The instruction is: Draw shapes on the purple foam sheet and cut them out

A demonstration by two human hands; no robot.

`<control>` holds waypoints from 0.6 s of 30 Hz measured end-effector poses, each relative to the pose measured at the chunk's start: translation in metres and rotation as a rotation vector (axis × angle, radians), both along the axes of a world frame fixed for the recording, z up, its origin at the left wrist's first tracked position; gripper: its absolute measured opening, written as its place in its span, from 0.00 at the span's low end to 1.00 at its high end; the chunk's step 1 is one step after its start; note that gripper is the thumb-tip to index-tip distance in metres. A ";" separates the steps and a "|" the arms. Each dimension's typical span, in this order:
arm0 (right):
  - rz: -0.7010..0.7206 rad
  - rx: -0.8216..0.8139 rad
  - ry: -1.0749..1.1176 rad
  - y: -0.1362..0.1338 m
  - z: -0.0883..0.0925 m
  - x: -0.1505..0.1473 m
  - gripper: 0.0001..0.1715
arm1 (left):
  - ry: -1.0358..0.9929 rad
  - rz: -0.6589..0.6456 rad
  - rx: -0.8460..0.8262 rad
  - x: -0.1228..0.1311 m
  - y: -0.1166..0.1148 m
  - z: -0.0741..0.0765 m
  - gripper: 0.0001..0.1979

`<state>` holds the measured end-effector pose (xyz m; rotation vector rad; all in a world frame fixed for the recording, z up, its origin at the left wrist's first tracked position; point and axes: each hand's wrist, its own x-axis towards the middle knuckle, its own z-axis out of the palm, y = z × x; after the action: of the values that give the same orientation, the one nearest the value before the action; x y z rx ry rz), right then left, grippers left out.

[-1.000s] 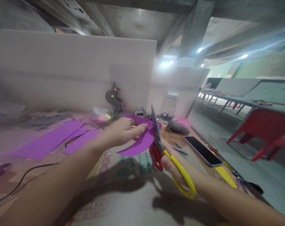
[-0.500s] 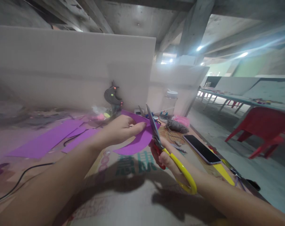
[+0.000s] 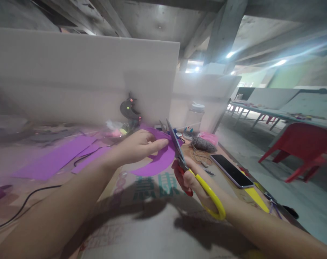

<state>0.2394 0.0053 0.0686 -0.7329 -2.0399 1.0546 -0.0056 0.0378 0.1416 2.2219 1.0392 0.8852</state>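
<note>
My left hand (image 3: 143,145) pinches a curved piece of purple paper (image 3: 155,165) between thumb and fingers, above a printed cardboard sheet (image 3: 142,230). My right hand (image 3: 192,178) is wrapped round the handles of a pair of scissors (image 3: 177,144), one yellow and one red. The scissor blades point up and away, parted, at the right edge of the purple paper; part of the paper lies between or behind them. I cannot tell exactly where the blades touch it. More purple strips (image 3: 55,160) lie on the table to the left.
A phone (image 3: 231,171) lies on the right, beside a yellow piece (image 3: 256,199). Behind it are grey yarn (image 3: 203,144) and a clear jar (image 3: 193,120). A dark crescent ornament (image 3: 128,110) stands before a white board (image 3: 85,75). A black cord (image 3: 25,205) runs at left; a red chair (image 3: 301,147) stands right.
Very little differs. The purple paper and the scissors have shifted slightly in my hands, and the view has moved a touch.
</note>
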 end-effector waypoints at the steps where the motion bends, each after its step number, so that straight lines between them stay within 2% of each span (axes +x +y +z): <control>1: -0.002 -0.010 0.002 0.000 0.001 0.000 0.30 | -0.006 0.015 -0.013 -0.001 0.000 0.000 0.25; 8: -0.025 -0.020 -0.008 -0.003 0.009 0.000 0.30 | -0.143 0.038 -0.030 0.001 -0.003 0.004 0.19; 12: -0.033 -0.040 -0.020 -0.004 0.011 0.001 0.33 | -0.103 0.088 0.032 0.000 -0.003 0.007 0.20; 18: -0.076 -0.039 -0.019 -0.002 0.008 -0.001 0.32 | -0.008 0.159 0.057 -0.004 -0.002 0.009 0.22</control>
<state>0.2389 0.0038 0.0771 -0.8367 -1.9963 1.0509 -0.0099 0.0359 0.1509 2.2038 1.2147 1.0023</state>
